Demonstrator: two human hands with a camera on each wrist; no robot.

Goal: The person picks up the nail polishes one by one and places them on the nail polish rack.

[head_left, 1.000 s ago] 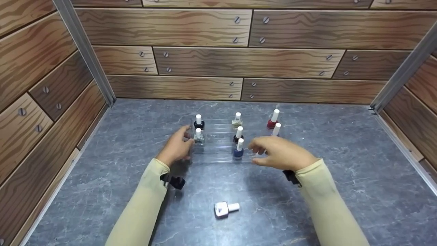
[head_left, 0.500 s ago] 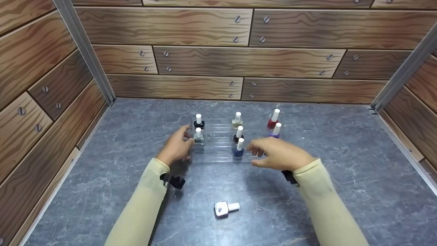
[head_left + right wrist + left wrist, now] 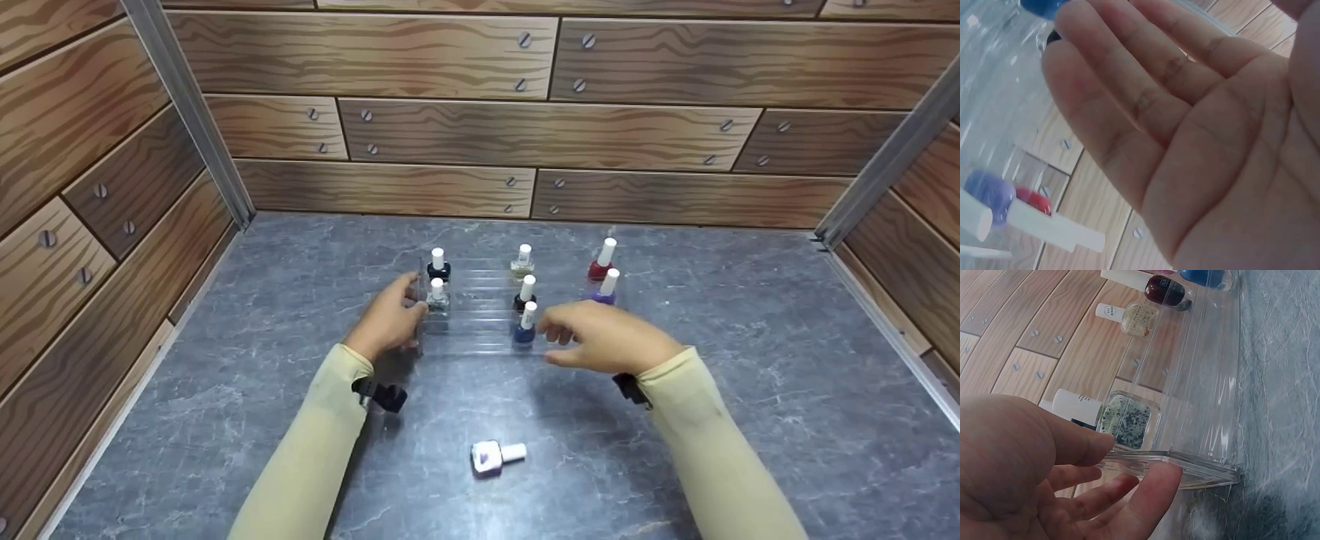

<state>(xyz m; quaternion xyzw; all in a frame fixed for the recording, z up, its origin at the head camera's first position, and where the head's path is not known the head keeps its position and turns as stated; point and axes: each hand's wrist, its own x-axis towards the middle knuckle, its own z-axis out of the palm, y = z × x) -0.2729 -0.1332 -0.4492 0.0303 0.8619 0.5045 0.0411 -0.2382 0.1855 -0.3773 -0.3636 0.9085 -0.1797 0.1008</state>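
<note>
My left hand (image 3: 386, 319) pinches the left side panel of a clear stepped display rack (image 3: 1202, 388), thumb inside and fingers outside. Just beyond the thumb stands a speckled nail polish bottle (image 3: 1126, 419), with a black bottle (image 3: 439, 268) behind it. My right hand (image 3: 607, 336) hovers palm down at the rack's right front, fingers loosely bent and holding nothing. Its fingertips are close beside a blue nail polish bottle (image 3: 525, 331) on the lowest step. Behind the blue one are a dark red bottle (image 3: 1165, 292) and a clear, gold-flecked bottle (image 3: 523, 264).
At the rack's right stand a red bottle (image 3: 600, 270) and a purple bottle (image 3: 603, 297). One white-capped polish bottle (image 3: 487, 457) lies on its side on the grey marbled table (image 3: 247, 420), in front. Wood-patterned walls (image 3: 442, 135) enclose the back and sides.
My right hand has drifted slightly left toward the blue bottle, uncovering more of the purple one. The left hand keeps its place on the rack.
</note>
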